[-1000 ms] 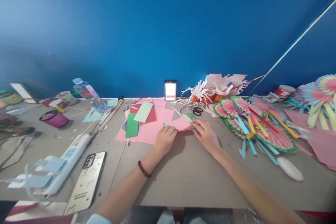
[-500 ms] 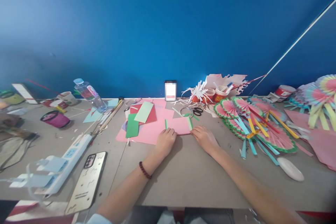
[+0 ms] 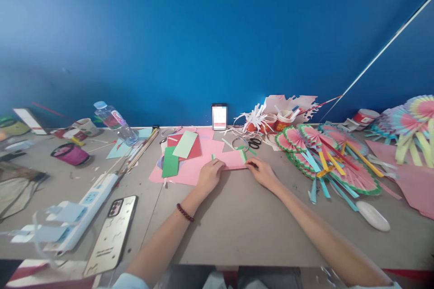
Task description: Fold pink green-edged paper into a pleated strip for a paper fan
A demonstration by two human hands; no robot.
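A pink sheet of paper (image 3: 233, 160) with green strips along its left and right ends lies between my hands. My left hand (image 3: 211, 173), with a dark bead bracelet at the wrist, has its fingers closed on the sheet's near left corner. At the near right corner, my right hand (image 3: 260, 170) pinches the edge between thumb and fingers. Left of the sheet, a larger pink paper (image 3: 190, 179) lies under a red sheet (image 3: 195, 151), a pale green piece (image 3: 185, 145) and a darker green piece (image 3: 170, 162).
Black-handled scissors (image 3: 254, 143) and a tape roll (image 3: 239, 143) lie beyond the sheet. Pleated watermelon-coloured paper fans (image 3: 339, 167) spread at right, near a white oval object (image 3: 373, 216). At left are a phone (image 3: 111, 235), a power strip (image 3: 84, 212) and a bottle (image 3: 115, 122).
Both hands and the near edge of the pink sheet have shifted slightly away from me. My right hand's fingers are now more bent, with the thumb showing in a pinch.
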